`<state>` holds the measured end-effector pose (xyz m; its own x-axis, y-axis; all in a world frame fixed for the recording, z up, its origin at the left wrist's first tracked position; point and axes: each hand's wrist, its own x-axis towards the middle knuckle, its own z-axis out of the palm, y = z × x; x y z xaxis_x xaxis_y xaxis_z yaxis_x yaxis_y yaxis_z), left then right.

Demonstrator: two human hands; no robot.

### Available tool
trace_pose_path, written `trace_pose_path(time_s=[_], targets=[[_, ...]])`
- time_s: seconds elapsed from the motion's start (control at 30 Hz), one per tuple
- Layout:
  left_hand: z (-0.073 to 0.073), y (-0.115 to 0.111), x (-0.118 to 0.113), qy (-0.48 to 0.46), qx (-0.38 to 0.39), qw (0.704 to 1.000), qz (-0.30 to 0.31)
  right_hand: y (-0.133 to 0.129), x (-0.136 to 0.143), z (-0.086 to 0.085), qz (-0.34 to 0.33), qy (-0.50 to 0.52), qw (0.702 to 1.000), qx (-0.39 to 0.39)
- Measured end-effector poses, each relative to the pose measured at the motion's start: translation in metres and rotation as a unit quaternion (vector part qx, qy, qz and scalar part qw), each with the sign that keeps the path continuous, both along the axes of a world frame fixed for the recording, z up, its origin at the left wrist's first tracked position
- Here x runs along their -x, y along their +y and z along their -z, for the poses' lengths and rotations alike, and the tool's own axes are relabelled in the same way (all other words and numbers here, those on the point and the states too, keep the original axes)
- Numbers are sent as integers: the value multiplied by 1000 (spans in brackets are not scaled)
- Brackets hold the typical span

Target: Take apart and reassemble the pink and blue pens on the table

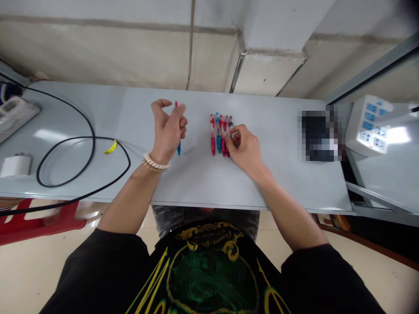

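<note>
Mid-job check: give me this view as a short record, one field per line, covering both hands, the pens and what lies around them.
Pens: side by side in a row; ends red, blue, dark
Left hand: red end shows at its far side, blue end at its near side; one pen or two, unclear
Right hand: at the right edge of the row, apparently touching pens
Surface: grey table
Table's left: looped black cable, yellow tag, white adapter

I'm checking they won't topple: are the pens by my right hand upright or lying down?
Lying down: the pens rest lengthwise on the tabletop, side by side.
</note>
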<state>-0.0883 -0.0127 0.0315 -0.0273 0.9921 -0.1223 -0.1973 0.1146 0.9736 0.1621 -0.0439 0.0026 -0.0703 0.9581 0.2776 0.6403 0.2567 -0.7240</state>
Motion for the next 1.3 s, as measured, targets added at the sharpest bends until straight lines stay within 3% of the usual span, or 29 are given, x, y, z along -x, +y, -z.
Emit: trace_pose_path(time_s=[0.03,0.1,0.17,0.23,0.4,0.5,0.6,0.67,0.73,0.8,0.87,0.93,1.03,1.2,1.3], targets=[[3,2,2,57,-72,993,-72,3,-3,2,1,-2,1000,4],[8,5,8,176,-173,964,-96,7,-7,4,-4,-6,1000,11],[16,10,17,290,-235,924,-79,10,-10,5,-16,-11,1000,15],[25,15,30,351,-229,907,-50,12,-12,5,-25,-15,999,15],[45,23,56,432,-175,882,-65,14,-18,-5,-83,-50,995,16],[47,19,59,416,-178,889,-71,14,-22,-12,-117,-59,990,47],[40,8,52,412,-221,880,-76,12,-26,-17,-99,-27,993,56],[31,-1,39,394,-237,886,-60,7,-27,-22,-103,35,992,60],[20,-12,20,317,-201,927,-7,1,-26,-28,-142,118,980,76],[10,-21,-3,172,-135,974,65,-7,-23,-34,-201,180,958,94],[1,-25,-26,60,-99,983,139,-13,-17,-39,-243,204,943,103],[-5,-24,-44,13,-85,980,180,-13,-11,-41,-262,212,935,111],[-7,-13,-57,-64,-90,985,134,-5,-9,-40,-226,278,928,105],[2,-3,-59,-168,-111,978,56,10,-13,-32,-249,308,891,222],[12,-8,-59,-149,-113,982,13,10,-10,-22,-214,301,914,165]])
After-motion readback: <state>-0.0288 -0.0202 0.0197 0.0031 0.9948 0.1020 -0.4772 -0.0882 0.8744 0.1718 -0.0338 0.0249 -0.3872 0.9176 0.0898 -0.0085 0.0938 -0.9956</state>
